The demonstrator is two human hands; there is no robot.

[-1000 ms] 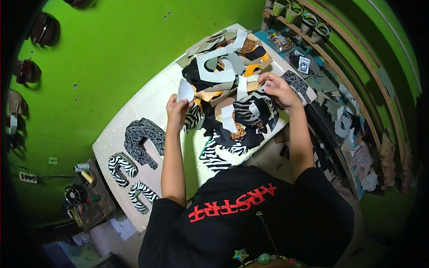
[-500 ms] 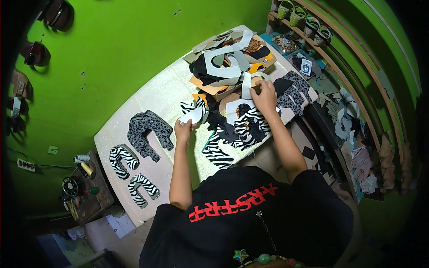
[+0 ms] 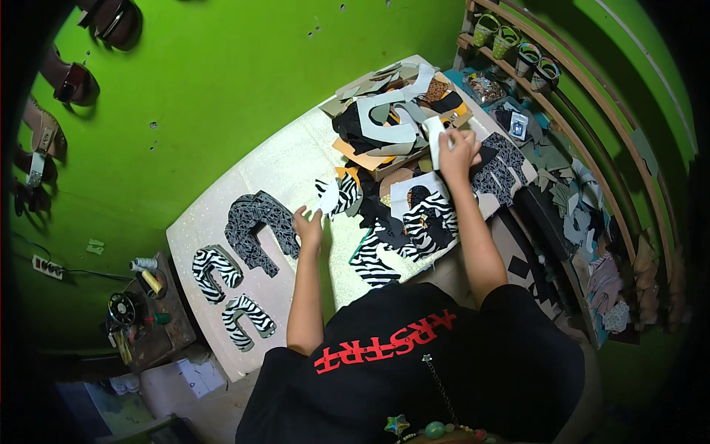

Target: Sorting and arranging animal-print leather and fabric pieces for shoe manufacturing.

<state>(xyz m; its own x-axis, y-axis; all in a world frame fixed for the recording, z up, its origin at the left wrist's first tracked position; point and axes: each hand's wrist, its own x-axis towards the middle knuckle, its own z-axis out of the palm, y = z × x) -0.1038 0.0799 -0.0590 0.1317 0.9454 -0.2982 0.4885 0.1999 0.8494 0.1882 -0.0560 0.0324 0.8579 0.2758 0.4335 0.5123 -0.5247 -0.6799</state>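
My right hand [image 3: 460,152] pinches a narrow white cut piece [image 3: 435,139], raised beside the near right corner of a box [image 3: 399,164] heaped with scraps. My left hand [image 3: 308,226] is over the table with thumb and forefinger apart. Close to its fingertip, a small white curved piece [image 3: 328,198] lies against a zebra-striped piece [image 3: 346,192]; whether they touch is hard to see. Between my arms, more zebra-striped pieces [image 3: 376,255] and black scraps [image 3: 377,214] lie loosely around a white sheet [image 3: 405,194].
Left on the table [image 3: 222,185] are a dark patterned stack of U-shaped pieces [image 3: 255,218] and two zebra-striped stacks [image 3: 214,274]. Another dark patterned stack [image 3: 497,166] lies right. A sewing machine [image 3: 122,307] stands left; a rack [image 3: 577,89] holds little baskets [image 3: 506,42].
My right hand has lifted the narrow white piece and turned it more edge-on. My left hand's fingers have come away from the small white piece. The whole view has shifted slightly.
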